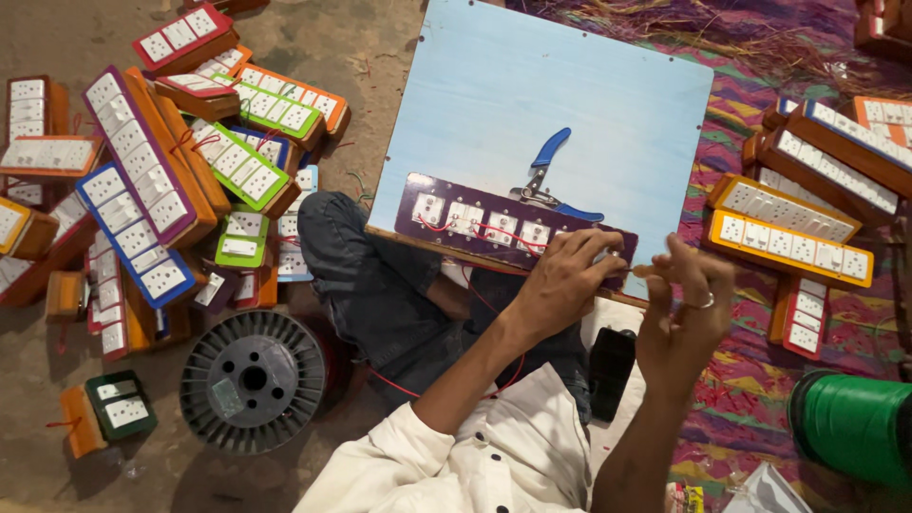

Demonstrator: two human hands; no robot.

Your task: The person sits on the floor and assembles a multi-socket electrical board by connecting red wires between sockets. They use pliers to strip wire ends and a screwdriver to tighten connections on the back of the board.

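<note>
A light blue board (560, 95) fills the upper centre, with bare room above the blue-handled pliers (549, 176). Along its lower edge lies a purple switch panel (475, 223). The left hand (562, 280) presses curled fingers onto the panel's right end; the right hand (686, 309) pinches a small screwdriver (644, 271) beside it.

A pale blue board (570, 85) is being shown, bearing a purple switch plate (446, 195) with white sockets and blue-handled pliers (551, 176).
</note>
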